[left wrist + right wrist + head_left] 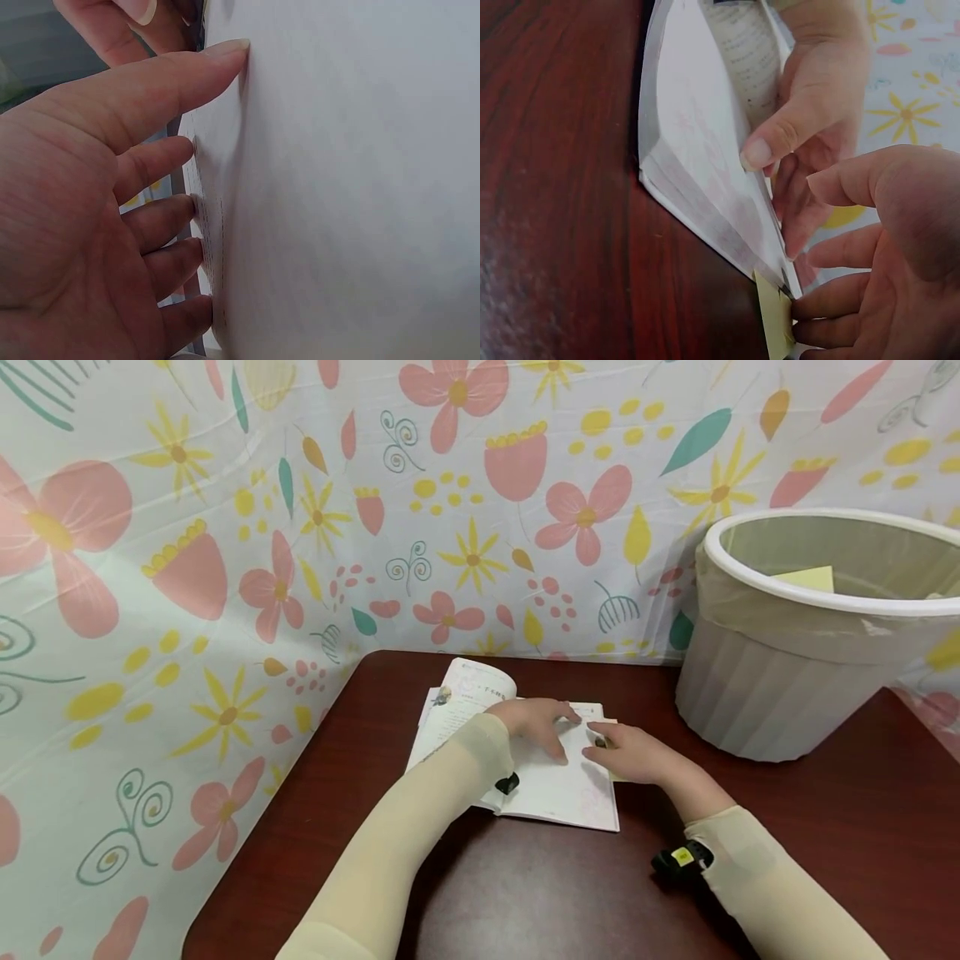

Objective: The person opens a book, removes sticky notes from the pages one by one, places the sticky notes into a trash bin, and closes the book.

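Observation:
An open book (558,793) lies on the dark red table, printed text on its left page and a mostly white right page. My left hand (534,723) reaches across it from the left, thumb and fingers spread. In the left wrist view its thumb tip touches the white page (360,180) and the other fingertips rest along the paper. At the book's right edge is my right hand (636,755), thumb apart from the loosely bent fingers. Its fingertips are beside a yellow paper slip (775,315) sticking out from the book; whether they touch it I cannot tell.
A grey waste bin (772,677) with a white rim and a liner stands on the table at right, with yellow paper (813,579) inside. Floral curtain (472,510) hangs behind and to the left. The table surface (540,893) extends in front of the book.

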Demonstrator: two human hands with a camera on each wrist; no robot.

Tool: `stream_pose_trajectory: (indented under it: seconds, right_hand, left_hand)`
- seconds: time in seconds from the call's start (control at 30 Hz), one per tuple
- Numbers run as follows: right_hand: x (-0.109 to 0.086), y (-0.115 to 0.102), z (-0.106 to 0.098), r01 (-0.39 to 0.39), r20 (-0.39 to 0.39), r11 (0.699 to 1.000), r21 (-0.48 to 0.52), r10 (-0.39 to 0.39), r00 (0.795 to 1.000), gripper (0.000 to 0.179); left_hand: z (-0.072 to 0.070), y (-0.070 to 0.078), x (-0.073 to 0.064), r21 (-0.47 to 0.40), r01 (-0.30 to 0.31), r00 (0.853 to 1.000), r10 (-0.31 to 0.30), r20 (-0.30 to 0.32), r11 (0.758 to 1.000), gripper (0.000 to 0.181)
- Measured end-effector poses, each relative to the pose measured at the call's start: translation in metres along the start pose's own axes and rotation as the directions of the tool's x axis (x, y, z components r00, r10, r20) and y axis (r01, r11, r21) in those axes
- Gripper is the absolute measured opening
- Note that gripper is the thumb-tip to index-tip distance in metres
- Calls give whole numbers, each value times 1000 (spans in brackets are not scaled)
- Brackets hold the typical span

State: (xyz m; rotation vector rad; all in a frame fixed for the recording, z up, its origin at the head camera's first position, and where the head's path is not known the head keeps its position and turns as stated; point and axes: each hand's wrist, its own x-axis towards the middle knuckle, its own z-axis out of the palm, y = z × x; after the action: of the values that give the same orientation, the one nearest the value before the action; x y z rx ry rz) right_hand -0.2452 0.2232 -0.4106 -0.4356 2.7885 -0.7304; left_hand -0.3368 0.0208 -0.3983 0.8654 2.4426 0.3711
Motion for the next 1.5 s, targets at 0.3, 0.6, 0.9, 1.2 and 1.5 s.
stream_pose_trajectory:
  seconds: [0.3,0.6,0.9,1.2,1.5]
  right_hand:
    - [2,10,-5,0,-20,968,251,5,1000,58]
    - [0,18,-15,-12,-36,848,530,37,999,50]
    - [-2,21,-12,22,-56,777,629,18,998,54]
    - [-1,21,-8,-10,-90,761,649,90,992,51]
    - [1,15,-1,-7,-38,827,562,34,999,50]
  left_hand:
    - [-2,-2,0,-8,9,1000,-9,5,1000,82]
    - [-4,-2,-1,-13,-7,1000,7,0,1000,82]
    - [-1,0,-1,-14,4,1000,-4,7,1000,93]
    - [1,-2,0,-61,14,1000,-12,22,998,110]
    - [2,-2,-1,-100,22,1000,-20,16,995,111]
